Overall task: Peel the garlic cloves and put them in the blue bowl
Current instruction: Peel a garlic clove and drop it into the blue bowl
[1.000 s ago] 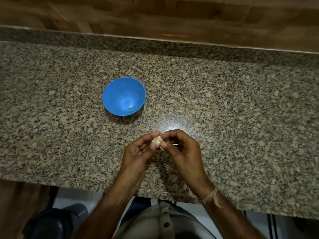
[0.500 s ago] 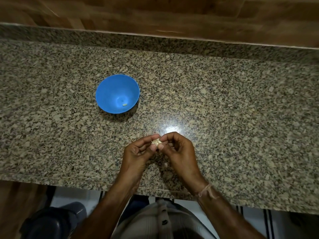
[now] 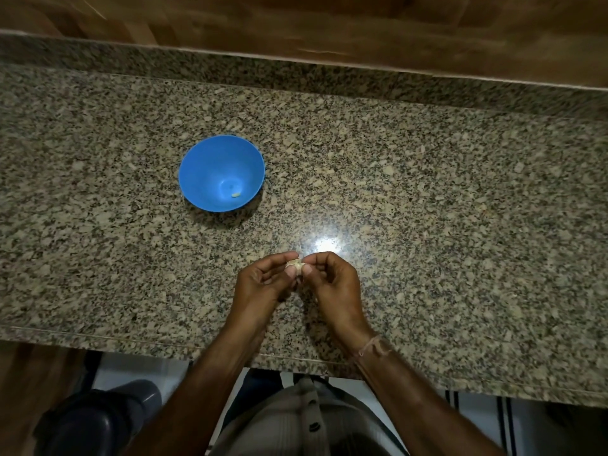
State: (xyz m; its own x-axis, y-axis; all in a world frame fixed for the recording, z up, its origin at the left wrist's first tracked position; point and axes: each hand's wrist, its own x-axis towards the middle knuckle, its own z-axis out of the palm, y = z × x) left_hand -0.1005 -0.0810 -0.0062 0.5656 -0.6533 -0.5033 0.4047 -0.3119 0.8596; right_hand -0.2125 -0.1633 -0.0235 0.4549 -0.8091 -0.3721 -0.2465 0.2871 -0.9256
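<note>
Hardly shifted, our left hand [image 3: 263, 287] and right hand [image 3: 335, 284] pinch the garlic clove [image 3: 294, 265] mid-peel; next we strip it bare.

Bare speckled granite countertop [image 3: 427, 225] runs from the near edge to the round blue plastic bowl [image 3: 210, 169], standing left of centre. A raised granite backsplash [image 3: 296, 74] bounds the far side.

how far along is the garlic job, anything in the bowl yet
Done: one small pale piece, likely a peeled clove, lies in the blue bowl. In hand: left hand and right hand pinch another garlic piece. Left: finishing its peel and dropping it in.
</note>
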